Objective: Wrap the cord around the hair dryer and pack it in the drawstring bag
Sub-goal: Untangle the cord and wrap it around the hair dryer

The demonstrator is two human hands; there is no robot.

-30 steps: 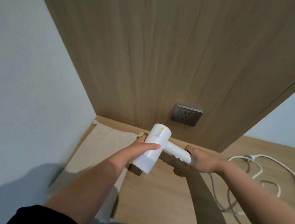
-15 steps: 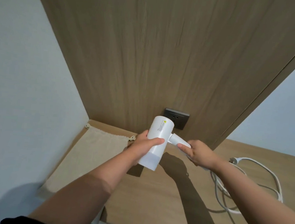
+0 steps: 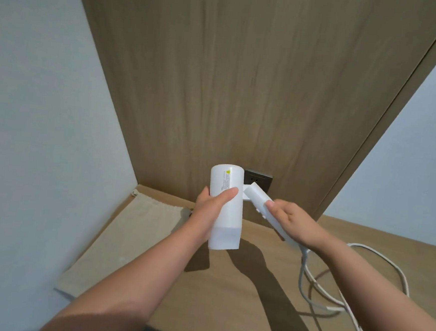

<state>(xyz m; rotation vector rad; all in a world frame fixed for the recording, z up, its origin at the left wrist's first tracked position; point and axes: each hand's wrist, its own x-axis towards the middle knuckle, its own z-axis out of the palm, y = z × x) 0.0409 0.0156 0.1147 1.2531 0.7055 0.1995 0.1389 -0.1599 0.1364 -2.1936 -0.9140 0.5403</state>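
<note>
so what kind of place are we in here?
Probably a bedroom or hotel-room nook, not a lab. A wood-look countertop meets a matching wall panel with a socket set in it. There are plain pale walls either side, and a hair dryer and drawstring bag are in view.

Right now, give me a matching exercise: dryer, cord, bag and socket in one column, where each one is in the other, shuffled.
1 dryer
2 cord
3 bag
4 socket

A flat on the desk, left
B on the wood panel
C held in left hand and right hand
D loose loops on the desk, right

Pairs: 1-C, 2-D, 3-A, 4-B
</note>
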